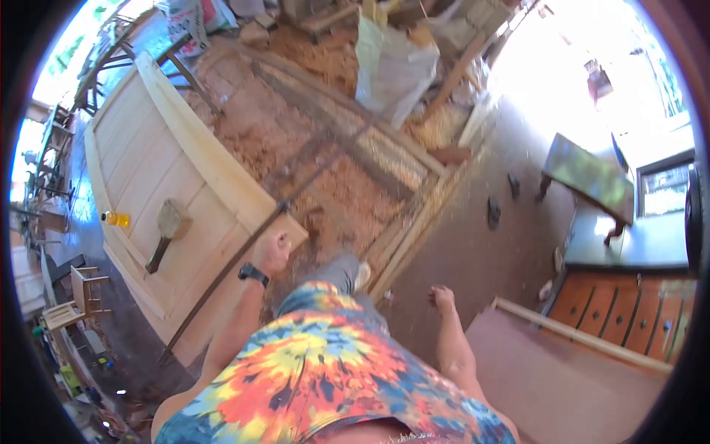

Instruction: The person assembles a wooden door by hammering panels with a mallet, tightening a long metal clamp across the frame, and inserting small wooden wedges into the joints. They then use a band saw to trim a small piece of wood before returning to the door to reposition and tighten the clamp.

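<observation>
My left hand [272,253], a dark watch on its wrist, is closed beside the near end of a pale wooden panel [214,159]. Whether anything is in its fingers is hidden. A long metal bar clamp [229,266] lies across the panel, its dark jaw [282,206] just beyond that hand. On the panel rest a wooden mallet [171,222] and a small bottle of yellow liquid [116,218]. My right hand [442,297] hangs over the floor at my other side, fingers loosely curled and partly apart, with nothing visible in them.
Brown rubble and wood shavings [322,203] cover the ground ahead, with a plastic sheet [396,70] beyond. Dark sandals [494,212] lie on the floor [473,251]. A low table [588,177], a slatted cabinet [617,311] and a flat board [547,370] stand right. Chairs [87,292] stand left.
</observation>
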The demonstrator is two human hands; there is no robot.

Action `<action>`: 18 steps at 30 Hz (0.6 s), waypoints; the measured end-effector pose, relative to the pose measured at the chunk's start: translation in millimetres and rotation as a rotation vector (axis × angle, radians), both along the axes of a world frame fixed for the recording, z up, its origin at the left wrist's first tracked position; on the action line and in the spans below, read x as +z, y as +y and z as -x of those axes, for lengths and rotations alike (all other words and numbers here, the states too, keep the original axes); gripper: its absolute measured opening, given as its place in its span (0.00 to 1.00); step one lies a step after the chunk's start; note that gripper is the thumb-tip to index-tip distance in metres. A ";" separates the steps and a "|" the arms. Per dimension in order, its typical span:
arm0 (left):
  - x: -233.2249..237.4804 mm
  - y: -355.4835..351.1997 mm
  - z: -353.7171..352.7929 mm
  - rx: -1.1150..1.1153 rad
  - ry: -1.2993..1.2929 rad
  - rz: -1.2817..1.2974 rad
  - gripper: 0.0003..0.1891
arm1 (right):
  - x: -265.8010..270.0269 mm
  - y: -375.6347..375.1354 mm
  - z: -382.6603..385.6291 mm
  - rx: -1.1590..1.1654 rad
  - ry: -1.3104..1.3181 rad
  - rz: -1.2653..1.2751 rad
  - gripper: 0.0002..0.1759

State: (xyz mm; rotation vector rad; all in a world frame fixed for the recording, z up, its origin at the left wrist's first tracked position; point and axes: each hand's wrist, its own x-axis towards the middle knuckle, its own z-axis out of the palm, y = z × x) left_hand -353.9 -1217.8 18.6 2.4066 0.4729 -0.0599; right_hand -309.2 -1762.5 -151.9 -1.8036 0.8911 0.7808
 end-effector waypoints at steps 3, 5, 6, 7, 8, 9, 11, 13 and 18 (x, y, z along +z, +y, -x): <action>0.1 9.6 -28.4 0.143 0.058 0.085 0.16 | 16.2 6.4 -85.9 -0.002 -0.061 -0.019 0.15; -5.4 17.7 -43.9 0.202 0.043 0.040 0.16 | 24.2 18.0 -125.7 -0.004 -0.083 -0.045 0.15; -9.3 23.3 -54.8 0.238 0.033 0.006 0.16 | 27.7 25.2 -145.1 0.100 -0.085 -0.009 0.15; -11.5 29.8 -70.5 0.271 0.019 -0.026 0.15 | 32.8 33.6 -167.2 0.201 -0.094 0.030 0.16; -13.0 35.2 -86.9 0.276 0.011 -0.027 0.15 | 41.3 41.5 -188.8 0.205 -0.101 0.029 0.16; -16.1 40.2 -102.8 0.312 -0.007 -0.029 0.15 | 49.5 49.0 -210.5 0.305 -0.095 0.049 0.17; -26.0 50.6 -135.0 0.343 -0.025 -0.029 0.15 | 48.8 59.0 -251.7 0.399 -0.089 0.072 0.17; -41.8 60.6 -169.9 0.395 -0.095 -0.018 0.16 | 48.4 59.5 -295.0 0.361 -0.093 0.070 0.17; -52.8 69.4 -249.6 0.496 -0.036 0.026 0.16 | 47.6 61.9 -448.2 0.513 -0.168 0.291 0.18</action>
